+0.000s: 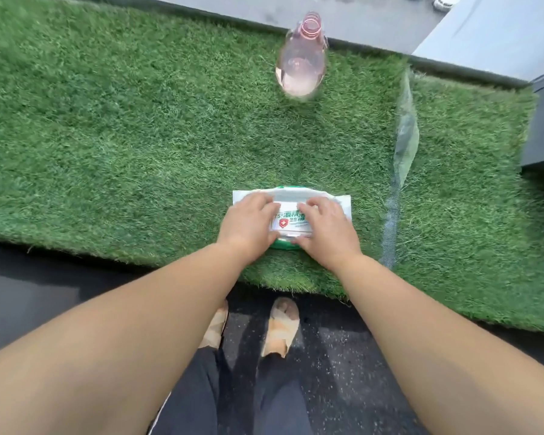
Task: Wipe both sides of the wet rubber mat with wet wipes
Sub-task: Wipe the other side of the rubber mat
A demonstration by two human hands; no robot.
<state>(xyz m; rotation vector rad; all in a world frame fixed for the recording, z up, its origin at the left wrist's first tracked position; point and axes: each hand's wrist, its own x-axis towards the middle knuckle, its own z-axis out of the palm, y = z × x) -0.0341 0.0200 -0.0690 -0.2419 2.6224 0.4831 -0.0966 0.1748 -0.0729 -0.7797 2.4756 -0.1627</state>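
A white and green pack of wet wipes (291, 222) lies flat near the front edge of a green grass-like mat (139, 136). My left hand (248, 221) covers the pack's left half, fingers curled over the top and thumb against its near edge. My right hand (324, 224) holds the right half the same way. Much of the pack's label is hidden under my fingers. No loose wipe is in view.
A clear bottle (300, 64) with a pink neck stands on the mat at the far side. A clear plastic strip (405, 142) lies along a seam at the right. Grey ledges (453, 32) border the back and right. My sandalled feet (280, 328) stand on dark pavement below.
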